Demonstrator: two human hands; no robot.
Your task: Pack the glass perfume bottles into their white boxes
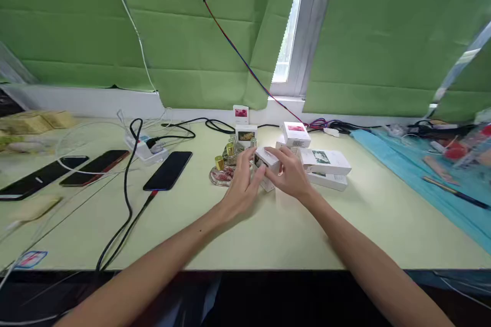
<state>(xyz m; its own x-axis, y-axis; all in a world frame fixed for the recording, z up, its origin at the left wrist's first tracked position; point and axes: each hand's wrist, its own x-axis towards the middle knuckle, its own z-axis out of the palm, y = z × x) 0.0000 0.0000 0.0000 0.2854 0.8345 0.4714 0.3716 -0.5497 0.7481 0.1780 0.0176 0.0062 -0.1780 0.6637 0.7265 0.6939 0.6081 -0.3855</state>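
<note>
Seen from the head camera, two bare hands are meeting over a pale yellow table (291, 245), gripping a small white cardboard box (267, 158) between them. The left hand (241, 181) is clasping the box from its left side, its thumb pressing against the near face, while the right hand (288, 173) is closing in from the right, its fingers bending over the top. The box is sitting directly between the two sets of fingertips, partly hidden by them; whether its base is touching the tabletop cannot be told.

Just beyond the left hand, a cluster of clear glass bottles with gold caps (221, 176) is standing close by. Behind the bottles, a white box with a yellow flower picture (246, 134) is facing the camera. Just past the right hand, a white box with a green and white flower picture (326, 159) is lying on top of another white box (330, 181), and a white box with a pink picture (296, 133) is resting behind them.

Farther left, a black smartphone (168, 170) is lying flat near a white power strip (143, 148). At the far right, a blue plastic sheet (416, 176) is covering part of the table.
</note>
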